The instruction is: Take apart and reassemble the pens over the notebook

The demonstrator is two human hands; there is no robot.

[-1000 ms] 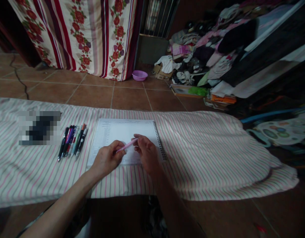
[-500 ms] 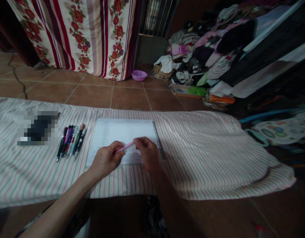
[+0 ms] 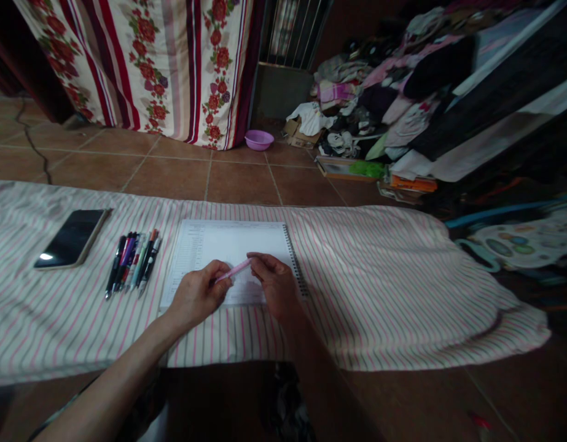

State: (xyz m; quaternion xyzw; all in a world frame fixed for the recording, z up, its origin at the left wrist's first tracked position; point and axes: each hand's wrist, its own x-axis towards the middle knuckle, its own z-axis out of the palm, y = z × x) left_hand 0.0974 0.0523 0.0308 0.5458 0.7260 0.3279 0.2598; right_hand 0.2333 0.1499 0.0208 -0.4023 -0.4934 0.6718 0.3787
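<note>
Pinched at either end by left hand (image 3: 198, 293) and right hand (image 3: 276, 283): one pink pen (image 3: 237, 268), frame centre, above spiral-bound notebook (image 3: 246, 238). Frame left holds row of pens (image 3: 132, 263), one phone (image 3: 74, 238).

- Brown tiled floor (image 3: 172, 178) with pale grout lines
- Floral striped curtain (image 3: 172, 80) hanging left of a barred panel (image 3: 290, 34)
- Clothes heap (image 3: 378, 101) at right
- Dim light
</note>
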